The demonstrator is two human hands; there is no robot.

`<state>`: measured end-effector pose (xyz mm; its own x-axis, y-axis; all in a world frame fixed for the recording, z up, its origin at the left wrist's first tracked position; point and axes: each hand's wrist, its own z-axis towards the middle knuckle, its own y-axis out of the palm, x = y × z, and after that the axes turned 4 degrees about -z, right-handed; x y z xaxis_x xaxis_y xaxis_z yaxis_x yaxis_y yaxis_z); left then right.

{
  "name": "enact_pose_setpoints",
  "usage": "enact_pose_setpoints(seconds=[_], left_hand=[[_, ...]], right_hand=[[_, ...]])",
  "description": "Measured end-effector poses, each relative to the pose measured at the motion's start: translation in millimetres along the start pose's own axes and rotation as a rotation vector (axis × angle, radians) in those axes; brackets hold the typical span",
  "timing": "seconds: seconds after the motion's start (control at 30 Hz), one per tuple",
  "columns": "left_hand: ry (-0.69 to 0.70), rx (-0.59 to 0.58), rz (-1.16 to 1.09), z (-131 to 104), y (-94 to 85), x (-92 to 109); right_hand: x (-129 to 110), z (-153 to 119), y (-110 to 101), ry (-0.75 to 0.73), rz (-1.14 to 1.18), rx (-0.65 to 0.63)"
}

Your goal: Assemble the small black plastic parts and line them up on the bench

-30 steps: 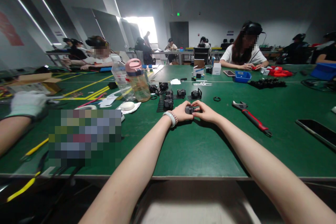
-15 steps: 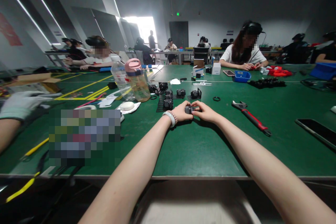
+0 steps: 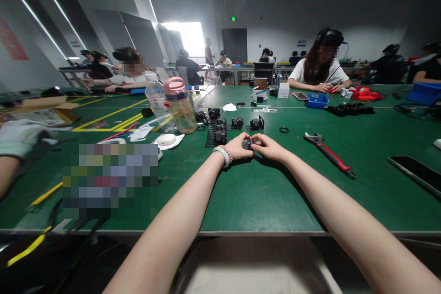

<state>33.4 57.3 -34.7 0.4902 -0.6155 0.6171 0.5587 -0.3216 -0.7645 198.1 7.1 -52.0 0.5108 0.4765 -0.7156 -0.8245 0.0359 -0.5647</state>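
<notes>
Between my two hands, low over the green table, is a small black part. My left hand is closed around its left side; a bracelet and beads circle that wrist. The thumb and fingers of my right hand pinch the part's right side. Just beyond my hands, several black camera-like units stand on the table, one of them apart on the right and another beside a black comb-like strip. A black ring lies to the right of them.
An adjustable wrench and a phone lie at the right. Left are a pink-lidded bottle, a white disc and a person's gloved hand. A blue tray sits near a person working across the table.
At the far left the gloved hand has shifted slightly left. A person in the far background has moved a little to the right. My hands have hardly moved.
</notes>
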Motion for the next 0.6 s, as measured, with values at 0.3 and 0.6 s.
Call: enact_pose_setpoints(seconds=[0.3,0.6], left_hand=[[-0.017,-0.004,-0.039,-0.4,-0.2,1.8],[-0.003,-0.008,-0.041,-0.6,-0.9,3.2]], right_hand=[[-4.3,0.0,-1.0,0.006,-0.102,-0.001],[-6.0,0.2,-0.4,0.029,-0.102,-0.007]])
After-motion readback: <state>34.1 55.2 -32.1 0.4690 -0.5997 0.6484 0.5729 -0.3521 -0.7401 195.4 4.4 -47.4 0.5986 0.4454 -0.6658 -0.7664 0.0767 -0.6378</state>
